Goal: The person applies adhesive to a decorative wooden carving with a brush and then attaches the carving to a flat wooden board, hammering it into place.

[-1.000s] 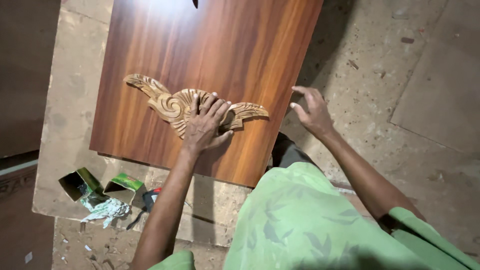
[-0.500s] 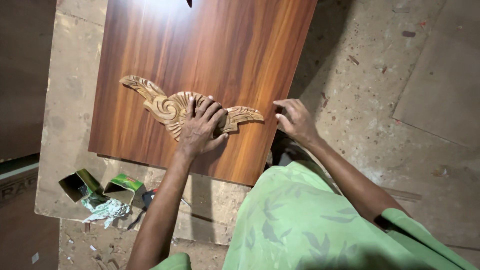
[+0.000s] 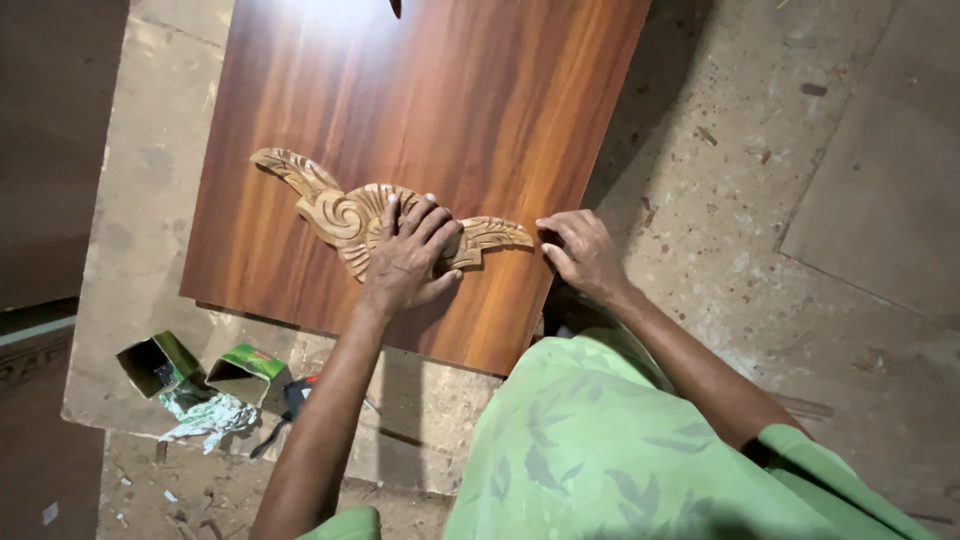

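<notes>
Fingers (image 3: 415,225) of left hand (image 3: 405,262) spread flat on carved ornament (image 3: 340,215) mid-panel; right hand (image 3: 580,250), fingers together, at wood panel (image 3: 430,120) right edge. Uneven pressure could skew ornament.

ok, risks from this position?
1. The carved wooden ornament lies under only the left hand; its thin wing tips look fragile and might snap under pressure.
2. The right hand sits at the brown panel edge; the panel overhangs its support and could shift or tip.
</notes>
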